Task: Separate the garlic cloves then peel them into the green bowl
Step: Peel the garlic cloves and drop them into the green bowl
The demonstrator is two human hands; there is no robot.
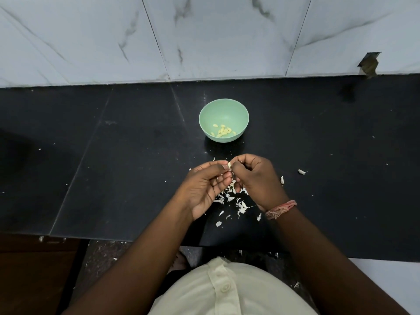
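One garlic clove (229, 165) sits pinched between our two hands, just above the black countertop (113, 155) and near the green bowl (223, 105). Our left hand (205, 185) grips it from below with curled fingers while our right hand (254, 178) nips at its top; whether the skin is already lifting is, we think, too small to tell. To do this well we should hold the clove steady, tear the skin from the tip, and let it drop onto the pile of peels (234, 201) beneath. Peeled cloves (223, 131) already lie in the bowl, straight ahead with open counter between. Two unpeeled cloves (301, 171) wait to the right, well inside the counter's front edge.
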